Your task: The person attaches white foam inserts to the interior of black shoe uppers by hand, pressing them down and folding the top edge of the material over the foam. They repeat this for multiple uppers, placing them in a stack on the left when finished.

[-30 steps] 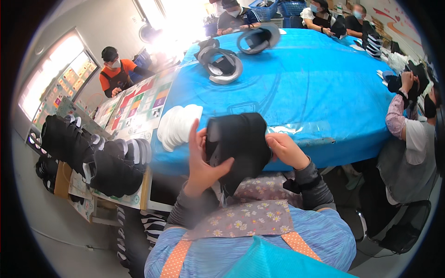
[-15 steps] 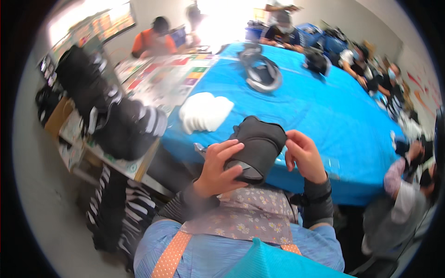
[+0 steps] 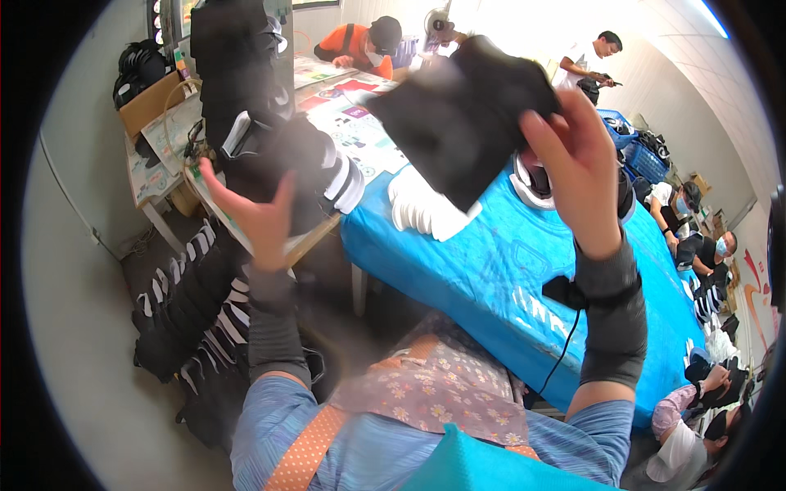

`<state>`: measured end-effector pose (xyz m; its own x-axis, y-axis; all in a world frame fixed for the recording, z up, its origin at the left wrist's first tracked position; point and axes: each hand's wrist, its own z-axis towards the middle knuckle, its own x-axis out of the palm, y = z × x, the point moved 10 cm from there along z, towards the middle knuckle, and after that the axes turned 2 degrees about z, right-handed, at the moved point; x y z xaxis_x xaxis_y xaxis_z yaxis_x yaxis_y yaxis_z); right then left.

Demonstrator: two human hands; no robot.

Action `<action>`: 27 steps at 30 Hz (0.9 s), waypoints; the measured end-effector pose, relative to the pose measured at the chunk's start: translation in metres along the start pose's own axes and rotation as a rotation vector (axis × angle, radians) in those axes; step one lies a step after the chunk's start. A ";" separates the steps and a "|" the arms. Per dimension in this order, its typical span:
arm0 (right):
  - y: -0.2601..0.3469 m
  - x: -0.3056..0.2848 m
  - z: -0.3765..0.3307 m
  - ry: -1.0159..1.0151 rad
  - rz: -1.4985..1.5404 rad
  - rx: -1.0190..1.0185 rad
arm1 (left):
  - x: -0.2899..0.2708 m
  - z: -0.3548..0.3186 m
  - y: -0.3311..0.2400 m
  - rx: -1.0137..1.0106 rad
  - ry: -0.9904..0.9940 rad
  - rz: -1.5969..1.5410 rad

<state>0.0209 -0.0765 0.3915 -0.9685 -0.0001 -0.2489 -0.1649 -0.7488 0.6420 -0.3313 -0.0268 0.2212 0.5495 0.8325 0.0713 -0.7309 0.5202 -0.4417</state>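
Your right grip is pinching a black fabric piece between thumb and fingers at its right-hand edge. The piece is hanging raised and tilted over the blue-covered bench, one corner pointing down toward the overlapping white pads; whether that corner is touching them, you cannot tell. Blur is hiding the piece's seams. Your left grip is standing wide apart, thumb well away from the fingers, and is holding nothing; it is hovering before the stacked black pieces, contact with them being unclear.

For sound handling, you should be pinching firmly, since cloth hanging from one edge is likely to be swinging or folding on itself. Supporting the opposite edge with your free left grip would probably be steadying the piece and flattening it. You should also be carrying the low corner clear of the white pads, lest it be dragging them out of line, and leaving room around the stacked black pieces, as a tall pile may be tipping easily. A black cord is dangling beside your right forearm; it could be catching, so watching it is advisable.
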 end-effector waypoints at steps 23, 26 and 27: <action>-0.031 0.327 0.114 0.641 -0.704 -0.668 | 0.021 0.003 0.125 -0.438 0.279 -0.425; -0.033 0.336 0.101 0.643 -0.672 -0.570 | 0.019 0.002 0.122 -0.350 0.285 -0.467; -0.031 0.340 0.096 0.649 -0.671 -0.556 | 0.018 -0.001 0.125 -0.360 0.309 -0.402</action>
<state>-0.3213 0.0105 0.3561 -0.4023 0.2933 -0.8672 -0.3588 -0.9220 -0.1454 -0.4126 0.0526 0.1669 0.8844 0.4634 0.0558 -0.2901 0.6395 -0.7119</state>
